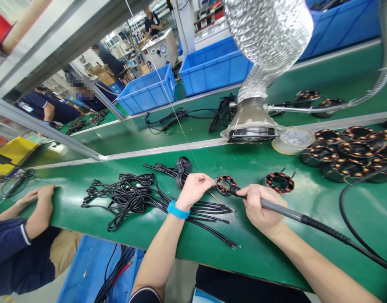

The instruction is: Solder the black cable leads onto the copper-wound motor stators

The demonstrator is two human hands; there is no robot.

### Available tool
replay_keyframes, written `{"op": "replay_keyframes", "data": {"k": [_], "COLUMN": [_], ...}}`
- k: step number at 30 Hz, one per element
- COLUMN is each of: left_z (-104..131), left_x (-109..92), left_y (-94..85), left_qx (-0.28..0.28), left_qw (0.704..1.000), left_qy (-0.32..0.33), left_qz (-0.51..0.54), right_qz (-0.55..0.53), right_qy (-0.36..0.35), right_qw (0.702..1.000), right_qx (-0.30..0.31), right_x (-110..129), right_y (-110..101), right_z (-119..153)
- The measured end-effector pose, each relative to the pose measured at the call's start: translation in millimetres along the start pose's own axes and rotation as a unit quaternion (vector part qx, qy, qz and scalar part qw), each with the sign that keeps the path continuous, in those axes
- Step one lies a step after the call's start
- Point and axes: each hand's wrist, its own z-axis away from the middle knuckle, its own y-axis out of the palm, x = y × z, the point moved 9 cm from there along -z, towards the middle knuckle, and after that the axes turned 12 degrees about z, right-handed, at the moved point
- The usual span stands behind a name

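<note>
My right hand [263,208] is wrapped around the grey handle of a soldering iron [283,210], whose tip reaches to a ring-shaped motor stator [224,193] with copper windings. On the stator's left side, my left hand [196,189], with a blue wristband, pinches a thin solder wire [179,122] that runs down from above. The fingertips are close to the stator's rim; their exact contact is too small to tell. Beneath the left wrist lie black cables [209,208] with stripped ends. A second stator [278,189] rests to the right.
A bundle of black cables [126,198] lies on the green bench at left. Several stators [348,168] are stacked at right. A fume extractor hood [253,120] hangs above the bench. Blue bins [212,71] stand behind. A co-worker's hands [43,200] rest on the bench at far left.
</note>
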Motion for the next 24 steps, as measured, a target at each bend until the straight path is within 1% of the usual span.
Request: {"op": "replay_keyframes", "data": {"k": [2,6,11,17,24], "left_z": [0.1,0.1,-0.5,-1.3,-1.0], "left_x": [-0.5,0.3,2.6,3.3,2.0], "left_y": [0.3,0.0,-0.9,-0.5,-0.7], "left_qx": [0.002,0.003,0.001,0.004,0.002], "left_qw": [1.000,1.000,1.000,1.000,1.000], "left_qy": [0.002,0.005,0.001,0.003,0.002], "left_qz": [0.001,0.002,0.003,0.003,0.012], "right_qz": [0.002,0.006,-0.019,-0.004,0.005], "right_qy": [0.012,0.059,0.091,0.111,0.110], "right_qw": [1.000,0.998,0.996,0.994,0.994], "right_qx": [0.008,0.023,0.004,0.003,-0.007], "right_x": [-1.4,-7.8,-14.8,-19.9,-17.9], "right_y": [1.1,2.8,-0.8,-1.1,-2.7], "right_z": [0.0,0.8,1.4,2.6,1.6]}}
